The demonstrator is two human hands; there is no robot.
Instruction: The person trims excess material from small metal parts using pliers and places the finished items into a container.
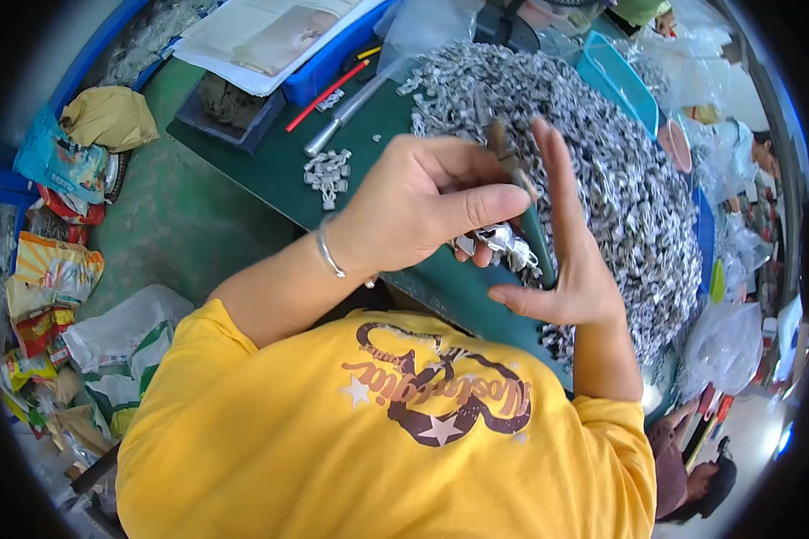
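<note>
My left hand (413, 202) is closed, thumb and fingers curled round a few small shiny metal parts (503, 241). A slim tool (537, 241) with a brownish upper end and a green handle stands slantwise between my hands. The left thumb tip meets it; how firmly it is gripped I cannot tell. My right hand (573, 269) is open, fingers stretched upward and thumb apart, with the handle's lower end beside its palm. Just beyond both hands rises a big heap of similar small silvery metal parts (611, 216).
On the green table (243, 171) lie a small cluster of metal parts (329, 175), a tapered metal rod (342, 117) and a red pen (306, 110). A dark bin (189, 117), papers (279, 40) and a turquoise basket (593, 58) stand behind. Bags (126, 337) line the left; another person (692, 476) sits lower right.
</note>
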